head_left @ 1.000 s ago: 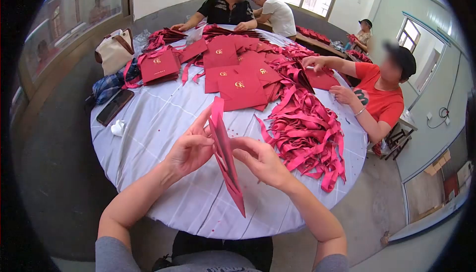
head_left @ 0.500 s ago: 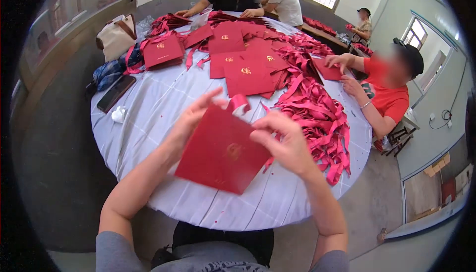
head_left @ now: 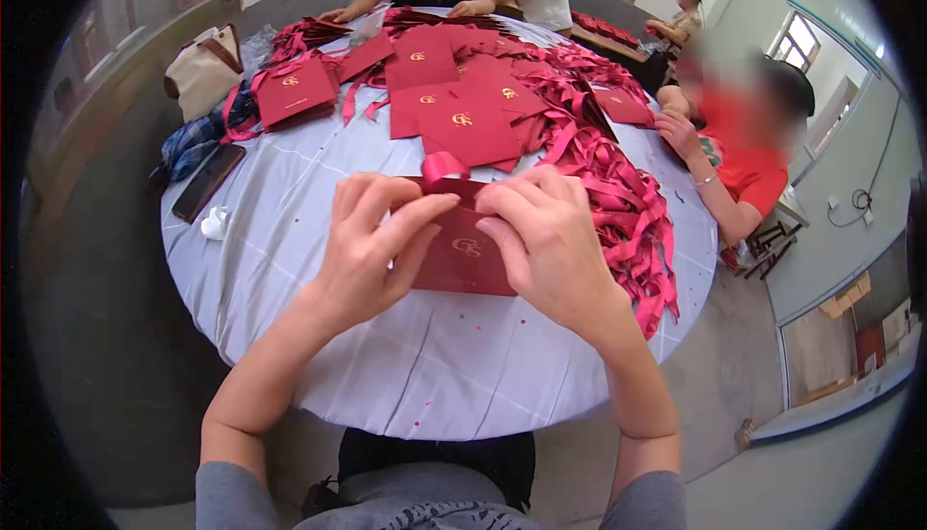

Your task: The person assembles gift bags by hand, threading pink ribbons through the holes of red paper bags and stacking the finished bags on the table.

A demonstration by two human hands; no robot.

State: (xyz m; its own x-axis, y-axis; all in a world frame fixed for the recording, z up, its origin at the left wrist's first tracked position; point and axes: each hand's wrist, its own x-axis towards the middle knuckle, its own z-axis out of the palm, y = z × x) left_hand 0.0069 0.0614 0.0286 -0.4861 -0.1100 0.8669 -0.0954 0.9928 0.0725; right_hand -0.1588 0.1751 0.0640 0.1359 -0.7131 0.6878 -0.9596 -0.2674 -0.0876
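Bag lowered flat onto table, logo up; my left hand and right hand pinch its top edge, so I'm working on the tabletop.

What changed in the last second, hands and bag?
The red bag went from edge-on and upright to flat, logo up, lowered toward the table. Both the left hand and right hand kept hold, now pinching its top edge. The ribbon pile and phone unchanged.
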